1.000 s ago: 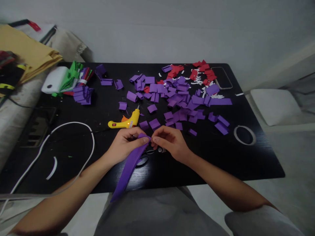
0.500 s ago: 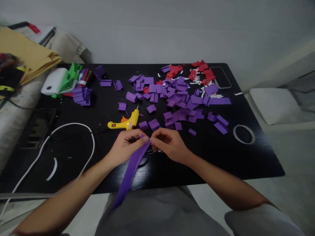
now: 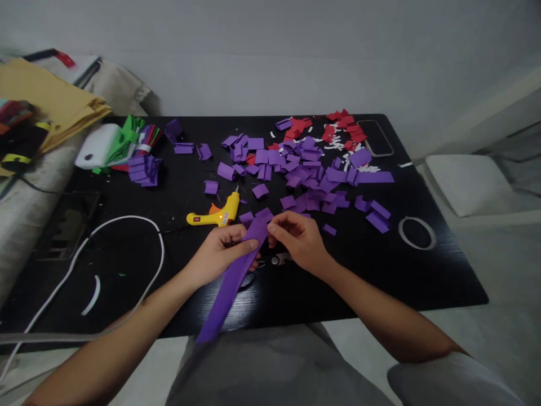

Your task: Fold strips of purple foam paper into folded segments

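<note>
A long purple paper strip (image 3: 230,287) slants from between my hands down past the table's front edge. My left hand (image 3: 228,248) grips it near its upper end, thumb on top and fingers underneath. At the strip's upper right edge, the thumb and fingers of my right hand (image 3: 298,239) are pinched together on it. Partly covered by the hands and strip, scissors (image 3: 276,260) lie on the table. Just beyond my left hand rests a yellow glue gun (image 3: 217,216) with a small orange light showing.
Many folded purple paper pieces (image 3: 313,180) spread over the black table (image 3: 380,270), with red pieces (image 3: 298,128) and white scraps behind. A white cable (image 3: 160,248) loops at left. A tape ring (image 3: 417,233) and a phone-shaped frame (image 3: 375,138) lie at right.
The strip's upper end now extends further past my left fingers, its flat face showing. My right hand has shifted slightly right, away from the left. The view has tilted a little.
</note>
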Action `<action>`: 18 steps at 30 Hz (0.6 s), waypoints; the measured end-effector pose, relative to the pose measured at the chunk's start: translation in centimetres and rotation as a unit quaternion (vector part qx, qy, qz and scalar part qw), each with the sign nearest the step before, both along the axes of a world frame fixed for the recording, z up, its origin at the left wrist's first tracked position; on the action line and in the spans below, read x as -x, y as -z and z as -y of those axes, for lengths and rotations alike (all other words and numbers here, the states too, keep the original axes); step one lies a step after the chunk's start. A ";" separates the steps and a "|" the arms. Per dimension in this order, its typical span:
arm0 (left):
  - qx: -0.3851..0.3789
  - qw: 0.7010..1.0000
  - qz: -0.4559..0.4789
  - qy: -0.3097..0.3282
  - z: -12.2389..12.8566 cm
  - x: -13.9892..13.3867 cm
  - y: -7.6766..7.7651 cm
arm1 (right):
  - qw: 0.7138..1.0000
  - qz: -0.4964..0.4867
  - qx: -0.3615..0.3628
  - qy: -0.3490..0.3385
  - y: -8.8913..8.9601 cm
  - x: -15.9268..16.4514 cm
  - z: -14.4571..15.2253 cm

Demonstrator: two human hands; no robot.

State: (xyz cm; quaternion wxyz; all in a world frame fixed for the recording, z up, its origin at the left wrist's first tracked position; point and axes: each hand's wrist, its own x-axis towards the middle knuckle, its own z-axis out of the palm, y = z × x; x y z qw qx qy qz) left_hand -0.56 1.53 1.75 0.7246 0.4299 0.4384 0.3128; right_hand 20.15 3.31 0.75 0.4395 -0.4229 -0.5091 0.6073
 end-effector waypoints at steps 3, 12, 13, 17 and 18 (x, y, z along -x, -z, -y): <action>0.003 1.000 0.011 -0.002 0.1 0.0 0.2 | 0.999 -0.006 -0.018 0.028 -0.1 -0.4 -0.5; -0.021 1.000 -0.018 0.014 0.1 0.0 0.3 | 0.993 -0.027 0.099 -0.059 -0.4 -0.1 -0.4; -0.023 0.999 -0.023 0.018 0.1 0.0 0.3 | 0.992 -0.022 0.103 -0.063 -0.5 0.0 -0.3; -0.036 0.996 -0.067 0.042 0.0 0.2 0.2 | 0.992 -0.017 0.108 -0.062 -0.7 -0.1 -0.3; -0.042 0.995 -0.080 0.046 0.0 0.2 0.1 | 0.992 -0.017 0.109 -0.060 -0.8 -0.1 -0.3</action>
